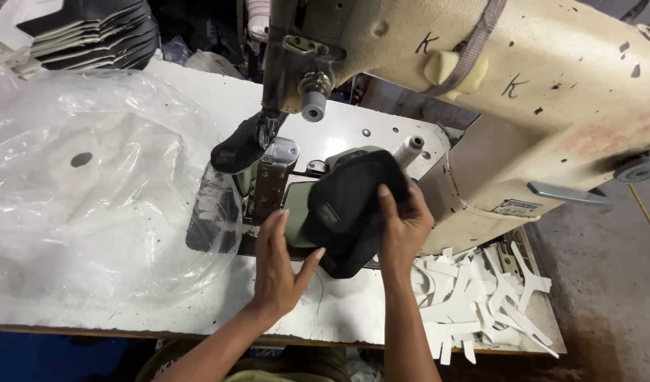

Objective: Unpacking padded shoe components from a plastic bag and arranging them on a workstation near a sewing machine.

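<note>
A dark shoe upper (349,205) of black fabric with olive-green lining lies bunched on the bed of a cream sewing machine (551,92), just right of the needle and presser foot (270,134). My left hand (279,262) presses flat against its left edge, fingers spread toward the metal post. My right hand (404,223) grips its right side, thumb and fingers curled over the fabric. Another dark piece (236,148) hangs under the needle area.
A large clear plastic bag (91,184) covers the left of the white table (339,311). Several white cut pieces (480,297) lie piled at the right front. Stacked black and white shoe parts (91,32) sit at the far left.
</note>
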